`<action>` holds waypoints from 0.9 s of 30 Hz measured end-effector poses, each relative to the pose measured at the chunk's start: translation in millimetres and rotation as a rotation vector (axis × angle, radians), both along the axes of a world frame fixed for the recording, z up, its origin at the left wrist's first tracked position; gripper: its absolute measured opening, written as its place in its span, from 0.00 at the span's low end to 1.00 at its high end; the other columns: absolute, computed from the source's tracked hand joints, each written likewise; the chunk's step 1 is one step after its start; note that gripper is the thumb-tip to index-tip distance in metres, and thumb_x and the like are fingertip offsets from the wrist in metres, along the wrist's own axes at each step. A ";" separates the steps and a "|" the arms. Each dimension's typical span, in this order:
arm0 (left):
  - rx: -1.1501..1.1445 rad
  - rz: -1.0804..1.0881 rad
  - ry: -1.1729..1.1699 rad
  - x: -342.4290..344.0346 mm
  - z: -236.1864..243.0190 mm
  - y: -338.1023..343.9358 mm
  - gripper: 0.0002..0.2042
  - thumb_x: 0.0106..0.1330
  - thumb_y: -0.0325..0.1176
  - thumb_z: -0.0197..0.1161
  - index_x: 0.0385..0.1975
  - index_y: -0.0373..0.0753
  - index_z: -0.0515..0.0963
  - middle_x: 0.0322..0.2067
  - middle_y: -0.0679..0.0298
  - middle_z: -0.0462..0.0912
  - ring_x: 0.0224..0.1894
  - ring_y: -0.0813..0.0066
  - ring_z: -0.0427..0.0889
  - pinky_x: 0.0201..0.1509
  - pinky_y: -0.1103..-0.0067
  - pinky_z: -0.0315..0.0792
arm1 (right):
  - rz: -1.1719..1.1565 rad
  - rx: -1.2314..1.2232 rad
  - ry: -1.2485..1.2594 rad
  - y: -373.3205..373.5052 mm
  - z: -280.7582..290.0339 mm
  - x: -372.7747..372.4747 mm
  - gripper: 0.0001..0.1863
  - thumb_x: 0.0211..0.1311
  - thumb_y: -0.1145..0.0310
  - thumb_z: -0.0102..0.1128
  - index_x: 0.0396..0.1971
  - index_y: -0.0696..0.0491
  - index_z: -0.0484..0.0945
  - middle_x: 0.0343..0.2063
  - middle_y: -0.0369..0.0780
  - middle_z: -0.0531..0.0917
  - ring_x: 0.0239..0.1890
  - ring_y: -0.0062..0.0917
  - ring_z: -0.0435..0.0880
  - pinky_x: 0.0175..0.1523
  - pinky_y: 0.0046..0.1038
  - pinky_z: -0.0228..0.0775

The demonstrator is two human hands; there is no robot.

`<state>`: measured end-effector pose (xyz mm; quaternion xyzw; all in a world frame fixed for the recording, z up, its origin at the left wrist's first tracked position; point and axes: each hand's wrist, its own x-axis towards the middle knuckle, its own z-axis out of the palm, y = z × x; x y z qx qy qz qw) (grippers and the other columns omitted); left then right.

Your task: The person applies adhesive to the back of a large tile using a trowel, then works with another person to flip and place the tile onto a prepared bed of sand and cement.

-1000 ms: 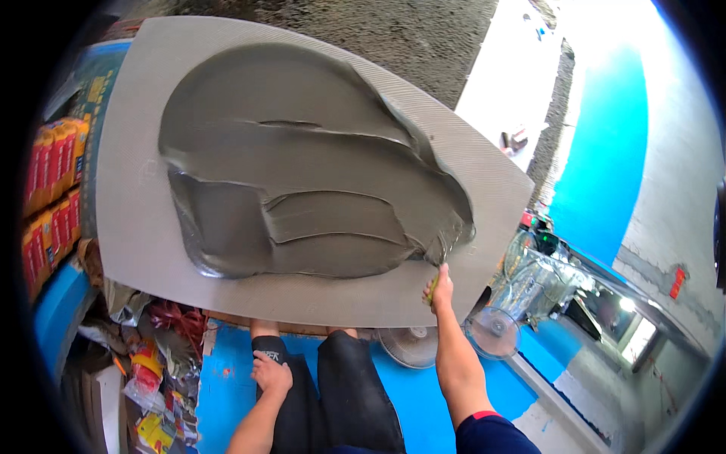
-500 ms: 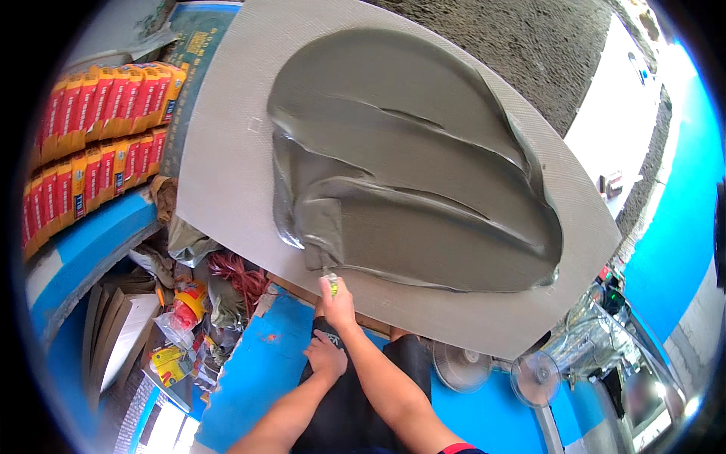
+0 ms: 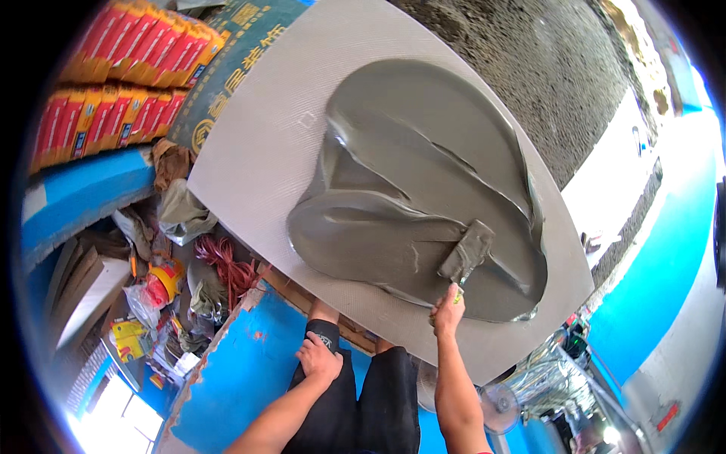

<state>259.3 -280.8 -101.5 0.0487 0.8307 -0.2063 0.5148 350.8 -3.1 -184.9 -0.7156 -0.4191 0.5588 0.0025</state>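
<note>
My right hand (image 3: 448, 306) is closed round the handle of a putty knife, its wide blade (image 3: 467, 251) coated in grey paste. The blade lies in the lower right of a broad, wet patch of grey mortar (image 3: 423, 144), which has smooth swept areas and raised ridges. That patch covers much of a large pale slab (image 3: 257, 136) with a finely ridged surface. My left hand (image 3: 321, 359) rests on my left knee, on the black trouser leg, with fingers spread and nothing in them.
Red and yellow packets (image 3: 136, 45) are stacked at the upper left. Below them lie a bundle of reddish cord (image 3: 223, 261), a yellow and red container (image 3: 162, 280) and loose bags. Rough grey mortar (image 3: 529, 68) lies beyond the slab. A clear round disc (image 3: 499, 408) is at lower right.
My right hand has moved the putty knife rightward across the mortar, from its lower left edge, leaving a reshaped, rounded left edge. My left hand stays on the knee. The view has shifted.
</note>
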 end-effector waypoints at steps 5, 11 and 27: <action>-0.001 0.040 -0.004 -9.6 1.3 3.0 0.46 0.55 0.50 0.64 0.65 0.26 0.51 0.52 0.44 0.70 0.53 0.52 0.73 0.60 0.59 0.61 | 0.073 -0.249 0.279 -74.8 -17.9 -128.2 0.22 0.67 0.44 0.53 0.26 0.48 0.67 0.14 0.33 0.69 0.13 0.19 0.68 0.17 0.24 0.62; 0.063 0.108 0.003 -25.5 8.2 2.4 0.45 0.55 0.50 0.63 0.65 0.26 0.53 0.52 0.44 0.70 0.53 0.52 0.73 0.60 0.60 0.62 | 0.776 -0.223 0.463 -107.6 0.5 -191.9 0.19 0.71 0.51 0.48 0.32 0.53 0.66 0.15 0.38 0.73 0.15 0.24 0.74 0.20 0.30 0.65; 0.153 0.176 0.028 -55.7 9.9 0.8 0.44 0.51 0.46 0.67 0.63 0.26 0.54 0.50 0.44 0.71 0.53 0.51 0.73 0.60 0.62 0.62 | 1.282 0.736 -0.066 46.1 -12.8 -319.2 0.23 0.68 0.47 0.48 0.46 0.53 0.67 0.35 0.53 0.82 0.34 0.52 0.82 0.37 0.49 0.74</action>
